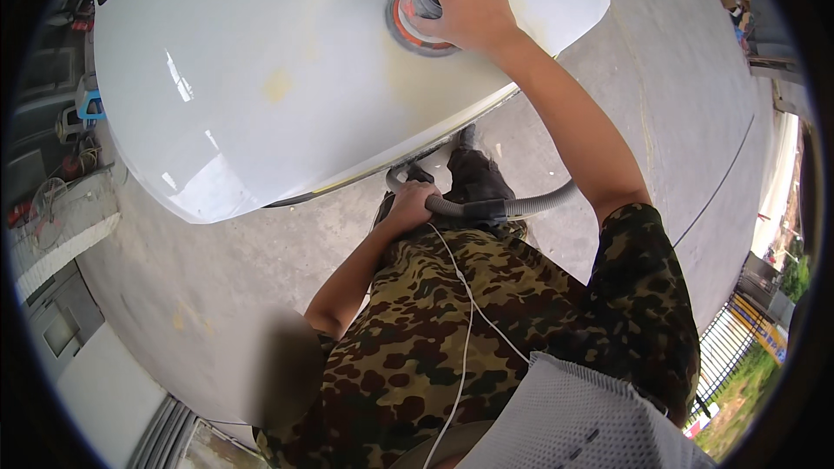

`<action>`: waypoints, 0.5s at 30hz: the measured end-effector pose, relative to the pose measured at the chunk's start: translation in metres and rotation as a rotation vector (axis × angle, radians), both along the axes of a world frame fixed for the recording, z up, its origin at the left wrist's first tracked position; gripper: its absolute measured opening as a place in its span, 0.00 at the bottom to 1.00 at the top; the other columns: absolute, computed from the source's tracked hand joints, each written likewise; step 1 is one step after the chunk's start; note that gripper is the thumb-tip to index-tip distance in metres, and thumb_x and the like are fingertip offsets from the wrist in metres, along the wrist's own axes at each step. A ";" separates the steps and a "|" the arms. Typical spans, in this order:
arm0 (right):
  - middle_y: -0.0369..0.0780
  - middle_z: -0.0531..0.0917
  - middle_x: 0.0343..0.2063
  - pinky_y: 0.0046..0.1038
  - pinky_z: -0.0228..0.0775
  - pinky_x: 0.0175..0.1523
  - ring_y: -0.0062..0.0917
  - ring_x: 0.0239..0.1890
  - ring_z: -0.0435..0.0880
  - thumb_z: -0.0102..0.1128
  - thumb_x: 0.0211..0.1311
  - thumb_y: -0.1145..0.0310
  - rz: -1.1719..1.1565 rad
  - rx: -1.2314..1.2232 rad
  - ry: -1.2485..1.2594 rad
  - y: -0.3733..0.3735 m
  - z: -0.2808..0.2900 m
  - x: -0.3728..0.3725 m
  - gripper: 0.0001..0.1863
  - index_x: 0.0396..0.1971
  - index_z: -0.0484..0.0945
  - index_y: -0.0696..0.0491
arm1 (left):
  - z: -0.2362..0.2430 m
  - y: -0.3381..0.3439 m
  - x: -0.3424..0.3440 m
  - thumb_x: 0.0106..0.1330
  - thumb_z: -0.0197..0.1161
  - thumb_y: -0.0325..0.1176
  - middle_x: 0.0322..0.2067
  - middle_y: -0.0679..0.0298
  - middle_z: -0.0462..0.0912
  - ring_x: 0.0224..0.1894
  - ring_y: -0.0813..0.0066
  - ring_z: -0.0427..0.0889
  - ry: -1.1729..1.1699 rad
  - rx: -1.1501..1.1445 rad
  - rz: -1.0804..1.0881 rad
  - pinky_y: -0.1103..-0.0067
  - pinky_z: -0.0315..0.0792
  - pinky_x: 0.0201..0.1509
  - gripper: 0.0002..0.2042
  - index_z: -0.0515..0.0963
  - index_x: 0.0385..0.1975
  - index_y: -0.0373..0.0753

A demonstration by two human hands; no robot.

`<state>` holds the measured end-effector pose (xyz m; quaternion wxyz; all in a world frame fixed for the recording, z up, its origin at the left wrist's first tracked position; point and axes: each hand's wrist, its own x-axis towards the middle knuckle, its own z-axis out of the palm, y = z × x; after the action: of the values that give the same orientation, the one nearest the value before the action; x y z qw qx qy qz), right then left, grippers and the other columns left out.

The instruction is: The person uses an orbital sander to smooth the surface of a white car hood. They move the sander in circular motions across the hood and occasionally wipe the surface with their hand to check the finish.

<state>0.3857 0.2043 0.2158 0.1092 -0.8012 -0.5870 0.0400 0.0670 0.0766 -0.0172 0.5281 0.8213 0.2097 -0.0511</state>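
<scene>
My right hand (472,16) is closed over the top of a round sander (408,22) with a dark pad and an orange-red ring. The sander's pad rests on a white car panel (261,26), which shows dull, yellowish patches around it. Low in front of my body, my left hand (410,206) grips a grey ribbed hose (539,202) that has a dark wrapped section. The hose passes across my waist and out to the right, behind my right forearm. Part of it also curls up beneath the panel's edge.
Grey concrete floor (686,122) surrounds the panel. On the left stand a blue-and-white object (89,104) and a pale ledge (74,239) with clutter. A thin dark cable (717,187) crosses the floor at right. A white cord (469,295) hangs down my camouflage shirt.
</scene>
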 end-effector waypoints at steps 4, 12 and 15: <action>0.48 0.84 0.51 0.40 0.88 0.40 0.43 0.38 0.93 0.71 0.64 0.46 0.138 -0.027 -0.027 0.008 0.004 -0.046 0.32 0.68 0.76 0.34 | -0.001 -0.004 0.004 0.56 0.70 0.31 0.40 0.58 0.88 0.52 0.49 0.84 -0.012 0.000 0.014 0.59 0.72 0.63 0.09 0.84 0.38 0.45; 0.46 0.84 0.49 0.41 0.88 0.43 0.44 0.36 0.93 0.73 0.61 0.47 0.058 -0.005 -0.050 0.006 -0.003 -0.023 0.34 0.68 0.76 0.33 | -0.001 -0.001 0.011 0.55 0.69 0.32 0.40 0.58 0.89 0.51 0.50 0.85 -0.019 -0.006 -0.058 0.59 0.73 0.62 0.10 0.85 0.37 0.43; 0.48 0.85 0.49 0.41 0.88 0.43 0.45 0.38 0.93 0.66 0.65 0.37 -0.071 0.013 -0.054 -0.004 -0.001 0.033 0.35 0.69 0.75 0.37 | -0.002 0.000 0.006 0.55 0.68 0.31 0.40 0.59 0.90 0.50 0.52 0.84 -0.029 -0.011 -0.013 0.61 0.72 0.62 0.10 0.87 0.37 0.43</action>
<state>0.4190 0.2007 0.2148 0.0999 -0.8216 -0.5612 0.0109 0.0725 0.0762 -0.0188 0.5354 0.8204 0.1961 -0.0437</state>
